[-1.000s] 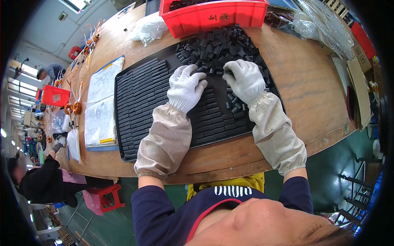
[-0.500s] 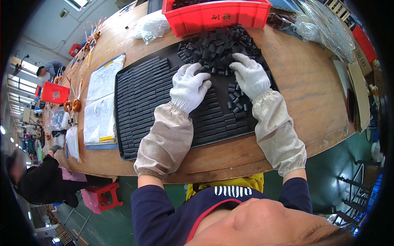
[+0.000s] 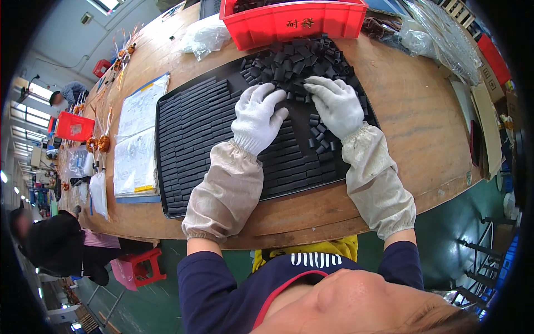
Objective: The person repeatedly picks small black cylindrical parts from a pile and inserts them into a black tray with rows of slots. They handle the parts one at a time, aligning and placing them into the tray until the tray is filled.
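Note:
On a dark tray [image 3: 163, 207], short black tubes stand packed in neat rows [image 3: 192, 136] across the left and front. A loose heap of black tubes [image 3: 289, 58] fills the tray's far right. My left hand [image 3: 257, 116], in a white glove, rests over the rows' far edge, its thumb apart from its bent fingers. My right hand [image 3: 338, 107], gloved too, reaches its outstretched fingers to the heap's near edge. Nothing shows held in either hand, though the right palm is hidden. Several scattered tubes [image 3: 321, 133] lie below the right hand.
Beyond the tray stands a red bin [image 3: 295, 25], with a plastic bag [image 3: 204, 36] beside it. Left of the tray lies a document folder [image 3: 136, 139]. Copper coils [image 3: 103, 143] sit at the table's left. Clear plastic wrap [image 3: 445, 39] lies far right. A co-worker [image 3: 55, 242] sits at left.
My right hand has shifted slightly left and its fingers have drawn closer together. My left hand has barely moved. The co-worker at left has changed arm position.

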{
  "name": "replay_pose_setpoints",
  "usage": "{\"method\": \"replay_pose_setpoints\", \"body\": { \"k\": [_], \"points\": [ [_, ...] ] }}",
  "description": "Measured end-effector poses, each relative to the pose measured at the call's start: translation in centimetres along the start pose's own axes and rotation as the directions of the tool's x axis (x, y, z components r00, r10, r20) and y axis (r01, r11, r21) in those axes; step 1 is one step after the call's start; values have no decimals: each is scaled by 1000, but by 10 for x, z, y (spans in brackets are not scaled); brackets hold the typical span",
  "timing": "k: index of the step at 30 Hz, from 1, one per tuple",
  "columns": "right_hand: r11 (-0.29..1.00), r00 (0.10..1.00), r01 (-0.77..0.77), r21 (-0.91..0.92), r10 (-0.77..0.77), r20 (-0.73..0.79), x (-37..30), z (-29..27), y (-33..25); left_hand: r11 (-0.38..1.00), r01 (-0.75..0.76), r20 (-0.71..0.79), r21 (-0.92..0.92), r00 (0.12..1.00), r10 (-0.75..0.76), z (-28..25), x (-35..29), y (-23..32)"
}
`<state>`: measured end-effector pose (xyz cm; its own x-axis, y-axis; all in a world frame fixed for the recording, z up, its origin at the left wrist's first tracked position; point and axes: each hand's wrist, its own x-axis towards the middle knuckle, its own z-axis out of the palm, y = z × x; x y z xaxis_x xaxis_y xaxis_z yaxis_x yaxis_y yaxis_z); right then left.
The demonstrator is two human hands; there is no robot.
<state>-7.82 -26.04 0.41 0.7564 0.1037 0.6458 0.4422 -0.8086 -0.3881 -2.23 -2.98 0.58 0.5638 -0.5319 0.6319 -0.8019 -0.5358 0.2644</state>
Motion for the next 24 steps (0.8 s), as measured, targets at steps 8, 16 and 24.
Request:
{"method": "replay_pose_setpoints", "body": {
  "k": [8, 16, 24],
  "points": [
    [322, 890, -456, 830, 196, 413, 0, -7, -14, -20, 652, 642, -758, 742, -194, -12, -3, -3],
    [363, 909, -417, 833, 143, 392, -1, -3, -8, -275, 658, 712, -701, 673, -201, -8, -7, -1],
    [169, 888, -380, 909, 341, 308, 0, 1, -14, -106, 662, 654, -742, 680, -331, -7, -5, 1]
  ]
}}
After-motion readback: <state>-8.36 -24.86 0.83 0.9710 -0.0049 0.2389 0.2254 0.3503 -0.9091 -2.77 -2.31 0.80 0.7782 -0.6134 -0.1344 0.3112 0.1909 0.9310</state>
